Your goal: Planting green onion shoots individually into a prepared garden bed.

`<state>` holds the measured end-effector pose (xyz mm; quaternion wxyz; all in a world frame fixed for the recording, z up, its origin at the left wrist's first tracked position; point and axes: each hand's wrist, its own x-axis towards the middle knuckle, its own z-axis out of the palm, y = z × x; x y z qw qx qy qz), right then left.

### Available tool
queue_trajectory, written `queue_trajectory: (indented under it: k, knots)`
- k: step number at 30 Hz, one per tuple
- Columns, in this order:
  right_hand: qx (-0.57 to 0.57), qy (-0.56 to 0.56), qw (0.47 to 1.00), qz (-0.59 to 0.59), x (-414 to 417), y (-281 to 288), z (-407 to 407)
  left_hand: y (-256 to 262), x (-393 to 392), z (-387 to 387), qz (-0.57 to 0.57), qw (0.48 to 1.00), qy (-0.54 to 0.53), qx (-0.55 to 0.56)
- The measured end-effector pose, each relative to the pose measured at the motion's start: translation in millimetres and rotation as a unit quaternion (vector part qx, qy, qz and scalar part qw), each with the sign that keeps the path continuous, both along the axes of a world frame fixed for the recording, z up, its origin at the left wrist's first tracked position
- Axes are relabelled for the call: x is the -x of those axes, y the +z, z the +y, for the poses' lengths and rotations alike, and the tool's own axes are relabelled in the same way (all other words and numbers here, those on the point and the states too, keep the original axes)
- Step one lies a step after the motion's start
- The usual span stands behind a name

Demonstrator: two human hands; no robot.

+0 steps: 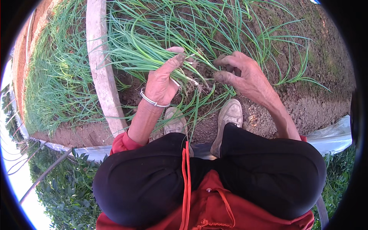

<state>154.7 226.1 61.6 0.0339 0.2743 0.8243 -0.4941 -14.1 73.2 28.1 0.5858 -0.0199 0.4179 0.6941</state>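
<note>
My left hand (165, 76) is closed around a bunch of green onion-like seedlings (135, 56). Their leaves fan out to the left, and pale roots (194, 82) hang loose on the right side of the fist. A metal bangle (152, 101) circles that wrist. Just right of the roots is my right hand (241, 73), with soil on its thumb and curled fingers. Thin green stems reach its fingertips; whether they are pinched there I cannot tell. More seedlings (198, 105) lie on the soil below the hands, between my shoes.
A pale wooden plank (99, 57) crosses the bed at left, with dense seedlings (66, 86) beyond it. Bare brown soil (325, 63) extends right. My shoes (231, 113) stand on soil near plastic sheeting (327, 138). Leafy plants (66, 189) grow behind, beside a thin pole (46, 174).
</note>
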Motion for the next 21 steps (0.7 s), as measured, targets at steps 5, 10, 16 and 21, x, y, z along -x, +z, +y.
queue_trajectory:
  k: [5, 10, 16, 21]
  knots:
    - [0.057, -0.026, 0.998, 0.026, 2.9, -8.7, -14.0, 1.5, -4.7, 0.8, 0.004, 1.000, 0.013, -0.003]
    - [0.106, -0.058, 0.992, -0.022, 4.8, -5.5, -28.6, 0.6, -11.4, 7.2, 0.019, 1.000, 0.019, 0.010]
    - [0.040, -0.031, 0.998, 0.022, -8.3, -22.3, -23.2, 5.2, -18.0, 9.2, 0.021, 0.999, 0.028, 0.025]
    - [-0.182, -0.191, 0.957, 0.118, -38.7, -22.2, 24.3, 6.4, -14.1, 7.4, 0.052, 0.997, 0.015, 0.059]
